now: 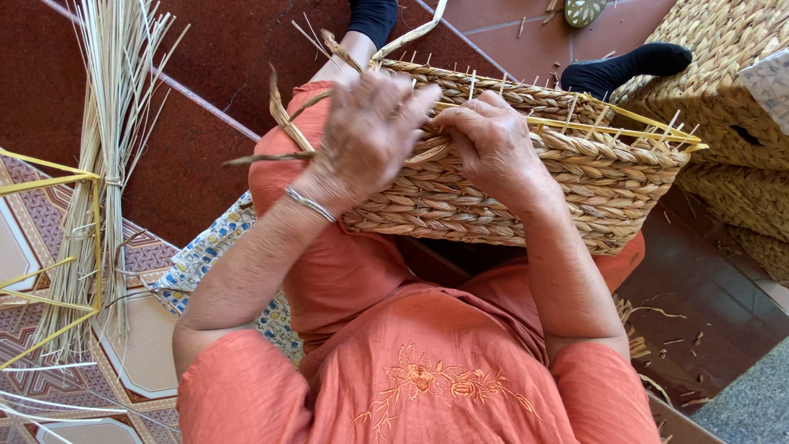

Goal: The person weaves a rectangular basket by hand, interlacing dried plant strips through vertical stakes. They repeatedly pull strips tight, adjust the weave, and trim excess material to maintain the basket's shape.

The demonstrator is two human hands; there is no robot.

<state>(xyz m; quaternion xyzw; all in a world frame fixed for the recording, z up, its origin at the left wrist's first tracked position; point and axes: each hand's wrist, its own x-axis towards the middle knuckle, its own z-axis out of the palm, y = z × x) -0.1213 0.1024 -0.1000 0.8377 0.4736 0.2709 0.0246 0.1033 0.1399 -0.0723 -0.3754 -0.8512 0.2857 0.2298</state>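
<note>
Straw-coloured braided basket (509,181), upright stakes along rim

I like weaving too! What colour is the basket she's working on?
The basket is a light straw tan, braided in rows. It shows best in the head view.

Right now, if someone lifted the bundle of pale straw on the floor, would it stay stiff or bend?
The straw bundle would probably feel light, since its stalks are thin and dry. It seems tied at the middle, so it may lift as one piece. The loose ends fan out, so they would likely droop and shed.
</note>
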